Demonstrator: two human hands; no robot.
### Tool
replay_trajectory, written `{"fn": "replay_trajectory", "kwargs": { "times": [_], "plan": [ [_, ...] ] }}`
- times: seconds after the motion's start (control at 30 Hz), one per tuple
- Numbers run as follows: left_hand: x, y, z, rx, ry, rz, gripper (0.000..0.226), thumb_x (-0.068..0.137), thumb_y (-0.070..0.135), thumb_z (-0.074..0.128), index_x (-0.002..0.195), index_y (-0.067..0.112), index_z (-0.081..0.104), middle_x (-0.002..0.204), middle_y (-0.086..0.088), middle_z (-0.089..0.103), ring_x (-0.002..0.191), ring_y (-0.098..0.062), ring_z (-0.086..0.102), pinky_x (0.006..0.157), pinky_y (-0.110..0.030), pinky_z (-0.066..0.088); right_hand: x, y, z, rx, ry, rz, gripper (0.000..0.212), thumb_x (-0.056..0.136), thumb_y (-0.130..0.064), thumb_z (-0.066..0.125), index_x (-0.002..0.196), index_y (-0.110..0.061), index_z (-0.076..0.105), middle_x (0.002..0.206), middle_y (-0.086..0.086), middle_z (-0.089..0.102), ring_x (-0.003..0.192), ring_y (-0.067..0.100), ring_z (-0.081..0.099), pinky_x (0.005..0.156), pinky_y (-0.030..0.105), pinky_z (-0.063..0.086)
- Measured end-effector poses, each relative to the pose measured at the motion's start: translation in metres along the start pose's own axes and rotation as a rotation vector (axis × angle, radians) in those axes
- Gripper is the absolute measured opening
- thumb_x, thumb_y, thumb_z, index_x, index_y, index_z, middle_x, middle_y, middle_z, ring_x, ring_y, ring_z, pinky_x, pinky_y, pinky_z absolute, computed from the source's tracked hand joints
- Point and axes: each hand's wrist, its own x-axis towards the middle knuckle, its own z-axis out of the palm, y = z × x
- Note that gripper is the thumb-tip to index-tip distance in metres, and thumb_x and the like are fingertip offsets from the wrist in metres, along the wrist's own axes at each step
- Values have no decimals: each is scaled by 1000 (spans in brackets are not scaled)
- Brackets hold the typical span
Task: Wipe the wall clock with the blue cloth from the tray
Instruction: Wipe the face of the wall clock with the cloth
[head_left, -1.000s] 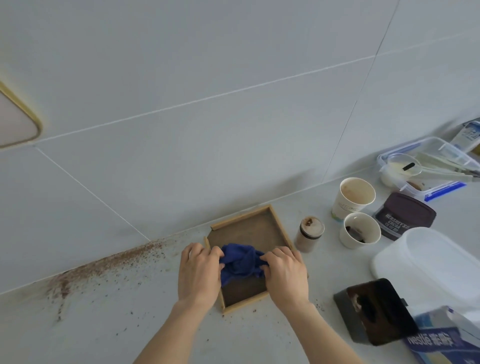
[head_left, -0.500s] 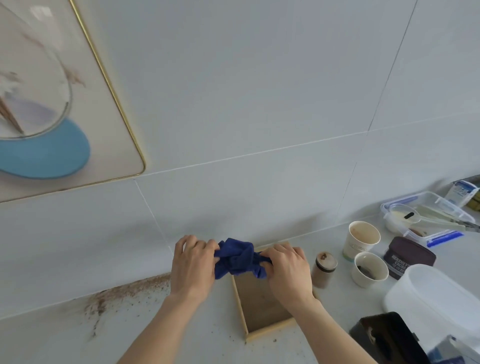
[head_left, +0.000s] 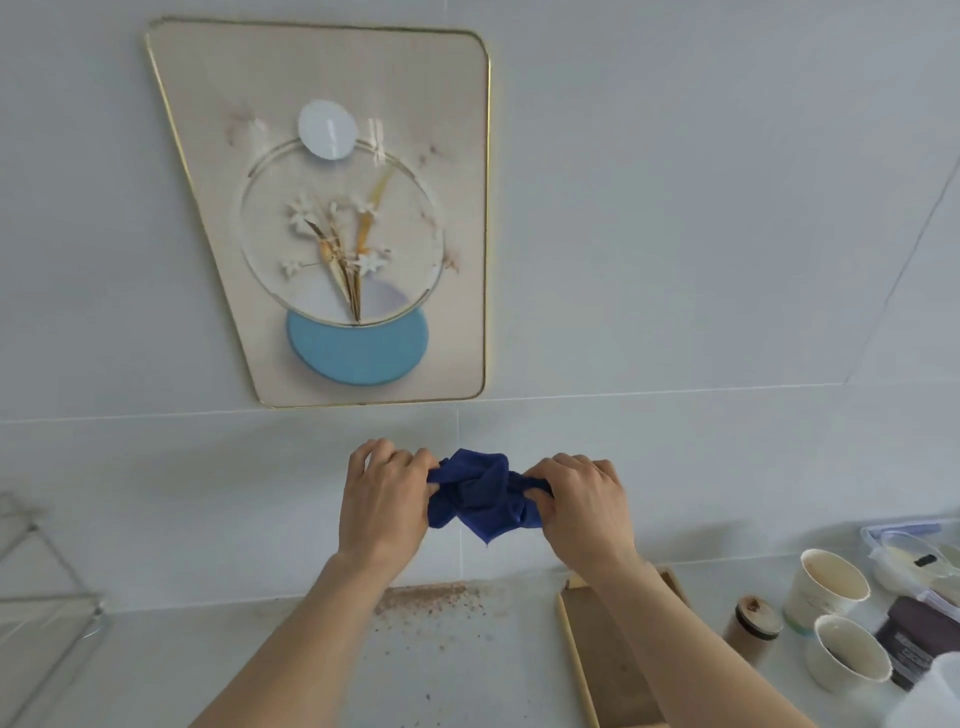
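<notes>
The wall clock hangs on the white tiled wall: a beige panel with a gold rim, a clear round disc with dried flowers, a small white circle above and a light blue disc below. Beneath it, a crumpled dark blue cloth is stretched between my left hand and my right hand, both gripping it in the air, well below the clock's lower edge. The wooden tray lies on the counter at lower right, partly hidden by my right forearm.
Brown crumbs are scattered where counter meets wall. To the right stand two paper cups, a small lidded jar, a dark tin and a clear plastic box. A wire rack sits at far left.
Both hands have lifted the blue cloth out of the tray and up in front of the wall. My view has swung up and left, bringing the whole clock into sight.
</notes>
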Motion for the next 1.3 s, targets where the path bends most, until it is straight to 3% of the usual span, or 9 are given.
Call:
{"fn": "replay_trajectory", "kwargs": {
  "times": [0.43, 0.6, 0.7, 0.83, 1.0, 1.07, 1.17, 1.23, 1.3],
  "plan": [
    [8, -79, -83, 14, 143, -110, 11, 102, 29, 57, 103, 25, 67, 95, 7, 74, 98, -24, 62, 98, -34, 37, 44, -116, -30, 65, 42, -36, 18, 102, -20, 48, 110, -24, 64, 108, -3, 65, 90, 28, 61, 83, 38, 45],
    [24, -78, -97, -259, 217, -126, 10, 101, 27, 62, 109, 23, 68, 96, 5, 75, 87, -24, 66, 77, -35, 53, 58, -129, -45, 821, 31, 307, 13, 100, -17, 58, 99, -24, 68, 94, 1, 74, 87, 26, 69, 73, 39, 58],
    [39, -67, -100, -468, 251, -133, 9, 101, 29, 63, 109, 25, 65, 98, 10, 70, 88, -15, 65, 69, -22, 49, 66, -131, -56, 1266, -41, 486, 11, 104, -22, 58, 106, -21, 69, 101, 8, 79, 93, 25, 76, 80, 47, 64],
    [56, -43, -100, -639, 286, -91, 7, 99, 27, 66, 105, 30, 66, 97, 17, 69, 84, -3, 63, 64, -6, 42, 74, -140, -66, 1648, -120, 321, 33, 103, -26, 49, 96, -14, 79, 100, 14, 81, 98, 26, 77, 87, 55, 63],
    [67, -19, -101, -729, 264, 63, 13, 97, 27, 68, 108, 33, 68, 99, 18, 73, 88, -7, 69, 74, -27, 60, 82, -150, -69, 1516, -62, 175, 24, 100, -32, 66, 118, -16, 70, 113, 23, 73, 101, 35, 71, 83, 49, 56],
    [70, -23, -102, -733, 251, 114, 19, 91, 29, 66, 107, 38, 67, 98, 20, 72, 92, -5, 68, 76, -25, 59, 88, -142, -70, 1418, 57, 203, 13, 99, -22, 67, 111, -20, 71, 106, 15, 77, 100, 30, 75, 80, 42, 63],
    [78, -36, -103, -698, 324, 78, 38, 79, 22, 59, 112, 42, 61, 104, 24, 68, 103, -2, 64, 84, -22, 53, 105, -130, -75, 1245, 261, 191, 21, 97, -13, 67, 110, -30, 68, 102, -8, 77, 94, 11, 74, 69, 26, 60],
    [91, -40, -104, -600, 452, 73, 41, 80, 18, 60, 117, 34, 62, 115, 18, 65, 112, -7, 59, 95, -29, 50, 122, -125, -75, 1056, 403, 74, 33, 95, -12, 68, 117, -34, 59, 105, -26, 71, 97, -2, 68, 77, 17, 56],
    [109, -41, -105, -482, 553, 122, 42, 87, 23, 59, 129, 25, 61, 131, 8, 62, 127, -15, 54, 111, -34, 42, 137, -125, -74, 895, 456, -102, 41, 93, -9, 67, 119, -37, 53, 108, -22, 71, 92, 0, 68, 77, 16, 54]
  ]
}}
